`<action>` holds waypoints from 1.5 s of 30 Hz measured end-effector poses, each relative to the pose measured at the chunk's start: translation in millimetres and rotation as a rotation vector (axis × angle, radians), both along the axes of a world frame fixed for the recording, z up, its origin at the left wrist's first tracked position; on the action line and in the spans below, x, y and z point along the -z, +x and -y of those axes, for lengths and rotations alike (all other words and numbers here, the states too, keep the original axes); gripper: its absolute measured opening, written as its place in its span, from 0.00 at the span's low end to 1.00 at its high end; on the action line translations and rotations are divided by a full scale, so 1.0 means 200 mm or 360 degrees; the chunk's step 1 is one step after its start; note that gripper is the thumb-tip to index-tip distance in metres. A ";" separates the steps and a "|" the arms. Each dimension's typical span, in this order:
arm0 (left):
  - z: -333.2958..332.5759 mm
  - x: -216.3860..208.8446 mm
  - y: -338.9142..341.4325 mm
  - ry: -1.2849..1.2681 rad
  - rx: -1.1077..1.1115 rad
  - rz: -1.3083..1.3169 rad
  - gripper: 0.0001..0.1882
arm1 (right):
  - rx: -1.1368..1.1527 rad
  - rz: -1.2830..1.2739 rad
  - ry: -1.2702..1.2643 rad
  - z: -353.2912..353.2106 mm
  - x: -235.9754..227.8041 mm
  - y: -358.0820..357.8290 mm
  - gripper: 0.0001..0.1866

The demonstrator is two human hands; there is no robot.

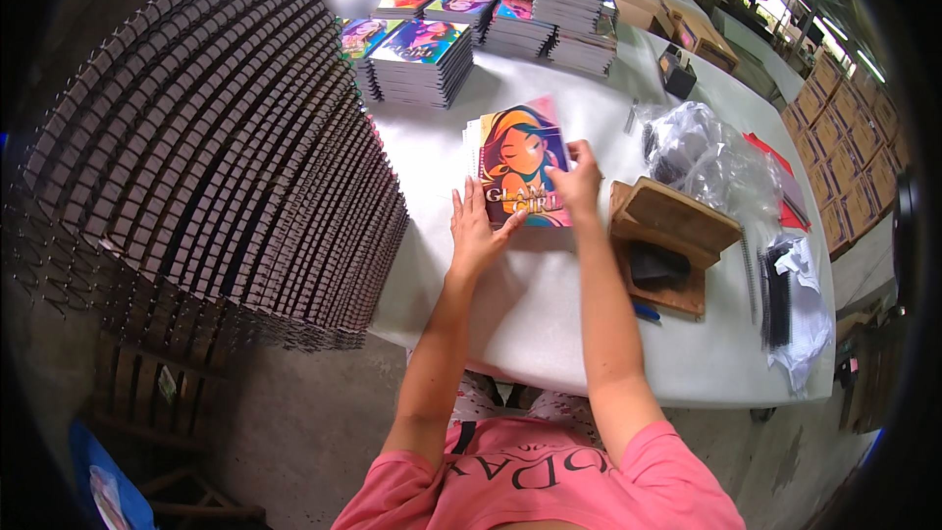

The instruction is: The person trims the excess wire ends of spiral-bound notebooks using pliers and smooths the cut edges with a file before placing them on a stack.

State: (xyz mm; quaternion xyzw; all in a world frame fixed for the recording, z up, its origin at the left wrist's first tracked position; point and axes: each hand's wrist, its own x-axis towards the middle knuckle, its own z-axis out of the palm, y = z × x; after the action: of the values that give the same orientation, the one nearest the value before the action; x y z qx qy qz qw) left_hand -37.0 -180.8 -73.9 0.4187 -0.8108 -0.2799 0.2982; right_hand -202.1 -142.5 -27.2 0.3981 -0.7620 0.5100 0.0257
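A small stack of notebooks (522,159) lies on the white table. Its top cover carries a colourful drawn portrait, and paler edges stick out on the left. My left hand (478,229) rests at the lower left corner, its fingers stretched out along the side and its thumb on the cover. On the right side, my right hand (581,183) is closed around the edge, with the thumb over the cover; the fingertips underneath are hidden.
Tall rows of wire-bound books (226,157) rise at my left. Piles of finished notebooks (422,54) stand at the back. To the right are a wooden block stand (677,226), clear plastic wrap (702,147), black binding wires (776,299) and blue pens (646,312). Stacked cartons (844,147) stand beyond.
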 end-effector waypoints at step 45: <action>-0.54 -0.14 0.60 0.0557 0.0612 -0.1062 0.17 | -0.0825 0.0384 0.0145 -1.18 -0.07 0.37 0.19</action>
State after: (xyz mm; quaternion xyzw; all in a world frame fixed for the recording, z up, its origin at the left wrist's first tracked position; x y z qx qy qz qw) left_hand 83.0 -72.9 -46.0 0.1906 -0.6734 -0.5842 0.4110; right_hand -127.6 92.6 -13.9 0.5169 -0.6545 0.5086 -0.2142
